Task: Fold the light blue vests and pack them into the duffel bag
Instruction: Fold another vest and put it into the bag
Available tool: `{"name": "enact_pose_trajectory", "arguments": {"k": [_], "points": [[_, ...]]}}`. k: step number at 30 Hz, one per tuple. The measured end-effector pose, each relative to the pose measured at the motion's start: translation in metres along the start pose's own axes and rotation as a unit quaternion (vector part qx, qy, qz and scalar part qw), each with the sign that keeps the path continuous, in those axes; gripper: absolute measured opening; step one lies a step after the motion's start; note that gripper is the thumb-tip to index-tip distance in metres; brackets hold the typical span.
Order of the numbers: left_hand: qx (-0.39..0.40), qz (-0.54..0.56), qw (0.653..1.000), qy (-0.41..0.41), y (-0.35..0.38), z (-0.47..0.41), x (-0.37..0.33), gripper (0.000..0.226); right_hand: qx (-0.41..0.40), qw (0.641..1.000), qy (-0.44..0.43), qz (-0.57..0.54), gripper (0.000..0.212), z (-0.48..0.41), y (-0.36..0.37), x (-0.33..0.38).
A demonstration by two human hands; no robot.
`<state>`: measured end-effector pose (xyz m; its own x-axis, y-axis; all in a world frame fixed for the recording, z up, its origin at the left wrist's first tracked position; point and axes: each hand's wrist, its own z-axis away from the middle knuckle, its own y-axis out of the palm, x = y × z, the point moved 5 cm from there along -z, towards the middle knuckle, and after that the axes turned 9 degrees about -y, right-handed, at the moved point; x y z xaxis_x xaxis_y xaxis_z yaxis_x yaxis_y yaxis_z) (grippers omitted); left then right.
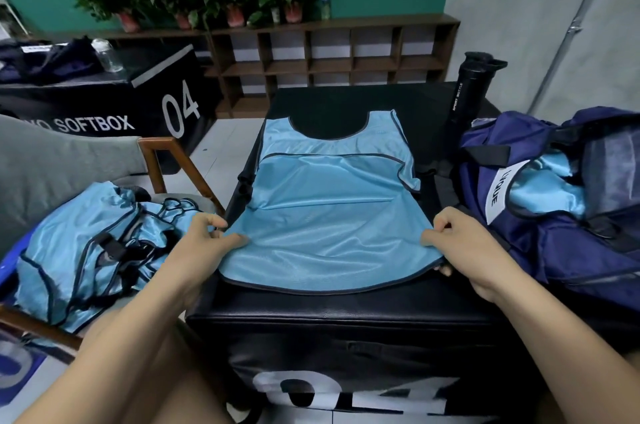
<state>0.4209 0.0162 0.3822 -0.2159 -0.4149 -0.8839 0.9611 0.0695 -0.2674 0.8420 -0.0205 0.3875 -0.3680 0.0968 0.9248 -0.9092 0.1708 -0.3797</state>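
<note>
A light blue vest (332,215) is lying spread flat on the black soft box (346,319) in the centre of the frame, with its neckline toward the top. The left hand (204,243) is pinching the hem's lower-left corner between thumb and fingers. The right hand (464,243) is pinching the lower-right corner, fingers curled under the edge. The mesh is looking thin, limp and somewhat slick, so it is likely to sag and slide; gripping the bound corners seems soundest. The navy duffel bag (554,243) is sitting open at the right, and more vests (86,250) are lying heaped at lower left.
</note>
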Motion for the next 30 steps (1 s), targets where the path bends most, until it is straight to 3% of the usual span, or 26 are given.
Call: {"name": "enact_pose_trajectory", "arguments": {"k": [5,9,12,15,18,21,23,27,30], "points": [[-0.004,-0.105,0.993,0.047,-0.019,0.011,0.008,0.046,-0.001,1.000,-0.011,0.016,0.036,0.012,-0.008,-0.007],[-0.024,-0.223,0.971,0.083,-0.021,0.021,0.007,0.040,-0.019,0.978,-0.086,0.187,0.046,0.031,-0.015,0.005],[-0.042,-0.351,0.930,0.099,-0.017,0.027,0.003,0.031,0.006,0.972,-0.097,0.213,0.040,0.040,-0.014,0.002],[-0.061,-0.443,0.888,0.107,-0.014,0.028,-0.009,0.032,0.013,0.974,-0.093,0.208,0.021,0.041,-0.012,-0.006],[-0.085,-0.458,0.869,0.165,0.002,0.028,-0.033,0.030,-0.035,0.969,-0.122,0.211,0.011,0.038,-0.017,-0.008],[-0.059,-0.420,0.866,0.266,0.041,0.028,-0.052,0.021,-0.052,0.928,-0.156,0.335,0.004,0.033,-0.023,-0.009],[-0.009,-0.393,0.856,0.336,0.077,0.036,-0.058,0.015,-0.019,0.910,-0.149,0.386,0.017,0.030,-0.022,-0.011],[0.105,-0.370,0.816,0.431,0.163,0.070,-0.050,0.015,0.020,0.920,-0.148,0.363,0.021,0.033,-0.018,-0.012],[0.116,-0.387,0.784,0.471,0.223,0.093,-0.042,0.027,0.012,0.924,-0.157,0.349,0.015,0.037,-0.020,-0.014]]}}
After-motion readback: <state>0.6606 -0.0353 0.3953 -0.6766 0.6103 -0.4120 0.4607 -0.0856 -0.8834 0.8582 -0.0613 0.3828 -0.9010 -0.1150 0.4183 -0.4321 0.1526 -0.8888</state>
